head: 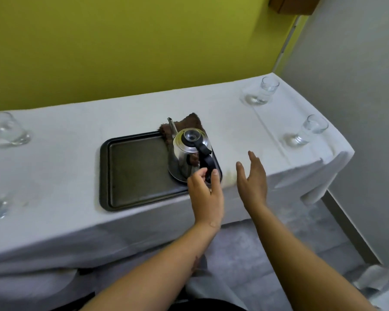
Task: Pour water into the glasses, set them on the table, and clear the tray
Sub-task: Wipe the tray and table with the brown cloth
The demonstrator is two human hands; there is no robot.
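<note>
Looks like we've got four glasses (pixel 262 90) out at the frame's left and right edges, so what's left is the kettle (pixel 189 153) on the tray (pixel 130 176) mid-frame, left hand (pixel 206 193) loosely curled at its handle, right hand (pixel 253 179) open and empty.

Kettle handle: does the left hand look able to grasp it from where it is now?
Probably yes. The left hand is already at the kettle handle, fingers around its lower end, nothing between.

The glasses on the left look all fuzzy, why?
Head view: the clear drinking glasses at the left edge are smeared by wide-angle stretching and blur; the shiny steel kettle in the middle is sharper and mirrors its surroundings; the white-clothed table looks bent.
</note>
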